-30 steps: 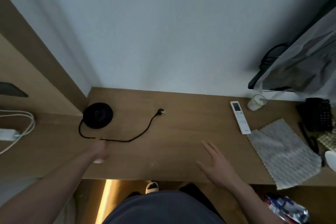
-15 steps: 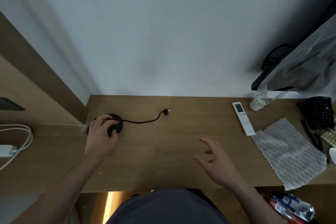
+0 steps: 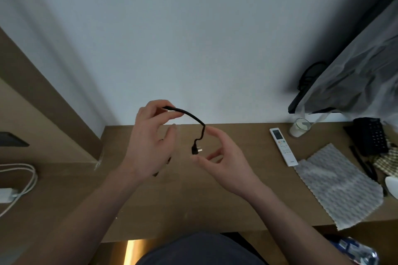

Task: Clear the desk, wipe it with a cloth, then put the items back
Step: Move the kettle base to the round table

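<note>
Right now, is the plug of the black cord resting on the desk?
No. The plug dangles above the desk, hanging from the black cord pinched in the left hand.

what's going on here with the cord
A person is standing at a wooden desk and holding a black power cord up above it. The left hand pinches the cord near its top, and the plug dangles down. The right hand is open, cupped just beside the plug without gripping it. A white remote, a glass and a grey cloth lie on the right side of the desk.
</note>
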Action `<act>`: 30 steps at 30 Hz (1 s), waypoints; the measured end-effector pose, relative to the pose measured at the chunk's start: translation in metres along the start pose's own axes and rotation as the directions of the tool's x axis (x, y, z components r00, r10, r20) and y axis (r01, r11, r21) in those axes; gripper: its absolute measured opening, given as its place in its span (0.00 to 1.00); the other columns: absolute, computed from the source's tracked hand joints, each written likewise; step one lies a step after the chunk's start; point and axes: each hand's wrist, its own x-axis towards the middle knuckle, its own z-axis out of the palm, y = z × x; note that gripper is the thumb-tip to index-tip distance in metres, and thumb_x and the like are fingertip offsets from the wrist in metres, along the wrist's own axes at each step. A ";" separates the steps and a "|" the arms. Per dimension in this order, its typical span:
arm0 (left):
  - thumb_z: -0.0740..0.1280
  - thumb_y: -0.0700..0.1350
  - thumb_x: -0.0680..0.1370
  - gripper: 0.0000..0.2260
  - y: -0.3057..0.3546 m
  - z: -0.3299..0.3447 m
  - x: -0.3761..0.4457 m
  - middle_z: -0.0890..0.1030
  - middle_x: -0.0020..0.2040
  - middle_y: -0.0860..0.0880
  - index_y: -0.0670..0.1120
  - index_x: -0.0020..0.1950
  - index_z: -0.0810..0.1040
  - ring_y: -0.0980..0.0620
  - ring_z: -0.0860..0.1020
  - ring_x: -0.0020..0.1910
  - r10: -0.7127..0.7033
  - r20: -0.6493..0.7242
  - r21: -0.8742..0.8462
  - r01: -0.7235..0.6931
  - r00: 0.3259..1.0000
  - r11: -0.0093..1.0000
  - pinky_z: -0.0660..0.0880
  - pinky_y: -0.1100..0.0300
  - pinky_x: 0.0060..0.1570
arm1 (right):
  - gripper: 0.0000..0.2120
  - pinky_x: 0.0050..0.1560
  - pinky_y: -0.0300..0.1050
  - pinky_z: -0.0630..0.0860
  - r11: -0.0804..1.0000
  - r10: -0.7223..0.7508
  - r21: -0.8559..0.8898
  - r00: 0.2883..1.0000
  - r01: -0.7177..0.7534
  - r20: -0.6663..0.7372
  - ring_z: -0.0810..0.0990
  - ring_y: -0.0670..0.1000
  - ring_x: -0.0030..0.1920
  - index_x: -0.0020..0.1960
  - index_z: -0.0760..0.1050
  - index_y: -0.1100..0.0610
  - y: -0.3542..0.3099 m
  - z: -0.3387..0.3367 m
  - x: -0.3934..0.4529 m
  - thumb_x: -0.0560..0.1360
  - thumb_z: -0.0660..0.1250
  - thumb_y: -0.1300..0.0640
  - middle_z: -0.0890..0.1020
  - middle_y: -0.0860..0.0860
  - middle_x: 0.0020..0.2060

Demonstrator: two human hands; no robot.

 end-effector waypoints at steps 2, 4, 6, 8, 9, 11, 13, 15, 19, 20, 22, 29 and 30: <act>0.69 0.34 0.78 0.16 0.014 -0.004 0.004 0.75 0.61 0.59 0.53 0.58 0.85 0.53 0.75 0.64 0.001 0.012 -0.054 0.000 1.000 0.999 0.70 0.62 0.64 | 0.36 0.44 0.39 0.81 0.999 0.003 0.042 0.993 0.002 -0.116 0.82 0.43 0.49 0.76 0.63 0.36 -0.007 -0.006 -0.001 0.73 0.75 0.38 0.70 0.29 0.67; 0.68 0.33 0.78 0.16 0.026 -0.005 0.004 0.76 0.60 0.59 0.53 0.56 0.86 0.54 0.76 0.64 0.008 0.037 -0.112 -0.003 0.999 0.994 0.71 0.63 0.62 | 0.24 0.43 0.41 0.81 0.997 0.001 0.079 0.981 0.015 -0.192 0.83 0.47 0.46 0.69 0.71 0.39 -0.007 -0.015 -0.001 0.76 0.73 0.41 0.76 0.35 0.62; 0.68 0.32 0.78 0.17 0.032 -0.001 0.002 0.77 0.59 0.58 0.53 0.55 0.86 0.55 0.76 0.63 0.005 0.061 -0.161 0.005 0.998 0.987 0.70 0.66 0.61 | 0.07 0.41 0.52 0.80 0.986 -0.002 0.160 0.980 0.034 -0.198 0.82 0.52 0.43 0.55 0.79 0.46 -0.008 -0.024 -0.003 0.80 0.69 0.46 0.83 0.47 0.48; 0.69 0.31 0.78 0.17 0.030 0.004 0.001 0.78 0.58 0.57 0.53 0.54 0.86 0.56 0.77 0.61 -0.023 0.092 -0.192 0.040 0.995 0.981 0.70 0.69 0.61 | 0.09 0.42 0.61 0.78 0.975 -0.031 0.210 0.981 0.071 -0.190 0.81 0.60 0.43 0.47 0.78 0.52 -0.010 -0.031 -0.007 0.82 0.67 0.49 0.82 0.55 0.41; 0.69 0.32 0.78 0.17 0.027 0.007 0.000 0.77 0.58 0.58 0.53 0.54 0.86 0.57 0.78 0.59 -0.049 0.116 -0.213 0.073 0.992 0.974 0.71 0.69 0.60 | 0.10 0.41 0.62 0.77 0.968 -0.048 0.233 0.978 0.095 -0.201 0.79 0.63 0.42 0.45 0.77 0.55 -0.011 -0.034 -0.009 0.82 0.67 0.50 0.81 0.58 0.39; 0.70 0.34 0.78 0.15 0.022 0.017 -0.003 0.77 0.57 0.59 0.55 0.51 0.87 0.56 0.80 0.55 -0.097 0.169 -0.250 0.138 0.981 0.958 0.73 0.68 0.59 | 0.12 0.39 0.61 0.75 0.947 -0.067 0.293 0.971 0.134 -0.230 0.77 0.62 0.38 0.44 0.75 0.60 -0.017 -0.040 -0.013 0.82 0.67 0.53 0.78 0.61 0.36; 0.73 0.37 0.76 0.12 0.014 0.032 -0.010 0.77 0.57 0.60 0.55 0.48 0.85 0.58 0.79 0.58 -0.121 0.203 -0.211 0.164 0.972 0.964 0.75 0.64 0.59 | 0.12 0.37 0.56 0.74 0.932 -0.063 0.329 0.963 0.150 -0.261 0.75 0.56 0.34 0.44 0.74 0.62 -0.023 -0.045 -0.012 0.82 0.67 0.57 0.78 0.57 0.33; 0.76 0.40 0.74 0.10 0.000 0.052 -0.024 0.75 0.59 0.61 0.55 0.49 0.82 0.61 0.78 0.58 -0.174 0.273 -0.148 0.220 0.946 0.964 0.77 0.60 0.59 | 0.11 0.37 0.52 0.74 0.919 -0.071 0.351 0.952 0.178 -0.298 0.76 0.54 0.34 0.43 0.74 0.63 -0.029 -0.050 -0.010 0.82 0.67 0.58 0.78 0.59 0.32; 0.80 0.51 0.70 0.31 -0.033 0.095 -0.063 0.67 0.74 0.56 0.54 0.67 0.68 0.58 0.70 0.69 -0.433 0.506 0.054 0.474 0.746 0.879 0.72 0.54 0.69 | 0.10 0.36 0.48 0.77 0.916 -0.089 0.344 0.940 0.207 -0.329 0.79 0.51 0.33 0.42 0.77 0.61 -0.043 -0.063 -0.006 0.81 0.69 0.58 0.82 0.56 0.35; 0.80 0.52 0.70 0.38 -0.038 0.104 -0.071 0.65 0.77 0.52 0.52 0.73 0.63 0.54 0.68 0.71 -0.513 0.532 0.108 0.547 0.674 0.830 0.71 0.52 0.70 | 0.10 0.36 0.47 0.77 0.916 -0.092 0.343 0.942 0.207 -0.323 0.79 0.51 0.33 0.42 0.78 0.61 -0.048 -0.066 -0.006 0.80 0.69 0.58 0.83 0.54 0.36; 0.81 0.54 0.69 0.48 -0.045 0.120 -0.082 0.61 0.81 0.48 0.51 0.80 0.55 0.46 0.65 0.76 -0.610 0.571 0.156 0.657 0.549 0.737 0.70 0.47 0.72 | 0.10 0.35 0.45 0.77 0.916 -0.092 0.347 0.946 0.203 -0.312 0.79 0.50 0.32 0.42 0.78 0.61 -0.057 -0.068 -0.007 0.80 0.69 0.58 0.84 0.53 0.37; 0.77 0.55 0.73 0.38 -0.077 0.168 -0.096 0.74 0.73 0.51 0.55 0.79 0.63 0.47 0.79 0.63 -0.635 0.527 0.223 0.629 0.564 0.744 0.82 0.50 0.54 | 0.10 0.30 0.43 0.75 0.913 -0.065 0.356 0.933 0.199 -0.355 0.78 0.51 0.28 0.40 0.79 0.62 -0.075 -0.072 -0.010 0.79 0.69 0.60 0.84 0.52 0.35; 0.74 0.52 0.76 0.30 -0.080 0.169 -0.095 0.78 0.68 0.52 0.54 0.76 0.68 0.50 0.80 0.58 -0.620 0.500 0.232 0.597 0.604 0.768 0.82 0.54 0.50 | 0.10 0.31 0.43 0.75 0.918 -0.061 0.347 0.931 0.194 -0.359 0.78 0.52 0.28 0.40 0.79 0.62 -0.073 -0.074 -0.013 0.79 0.69 0.60 0.84 0.52 0.36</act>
